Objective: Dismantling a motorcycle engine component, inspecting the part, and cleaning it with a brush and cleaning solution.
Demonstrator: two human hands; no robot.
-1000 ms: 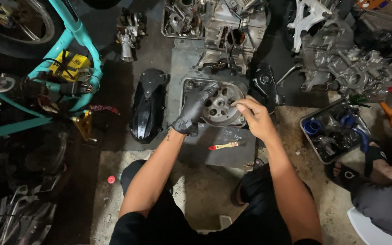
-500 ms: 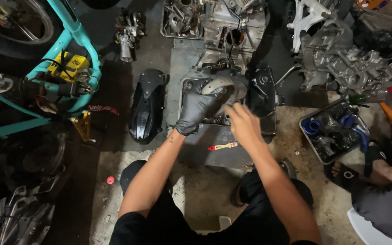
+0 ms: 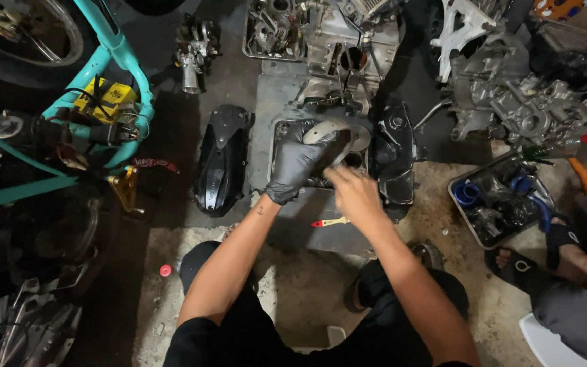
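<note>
My left hand (image 3: 298, 162), in a black glove, grips a round grey metal disc (image 3: 340, 134) and holds it tilted above the open engine case (image 3: 281, 136) on the floor. My bare right hand (image 3: 353, 194) is blurred just below the disc, with its fingertips close to the disc's lower edge. I cannot tell whether they touch it. A black engine cover (image 3: 395, 160) lies right of the case. Another black cover (image 3: 221, 168) lies to its left. A small red-tipped tool (image 3: 327, 222) rests on the mat under my right wrist.
A teal bike frame (image 3: 113, 51) and a wheel fill the left side. Engine blocks (image 3: 511, 102) and loose parts crowd the back and right. A black tray (image 3: 467, 217) holds blue parts. Another person's foot (image 3: 511, 258) is at the right. A small red cap (image 3: 165, 270) lies on the concrete.
My gloved left hand has lifted the disc off the engine case and tilted it. My right hand has moved from the disc's right side to just below it.
</note>
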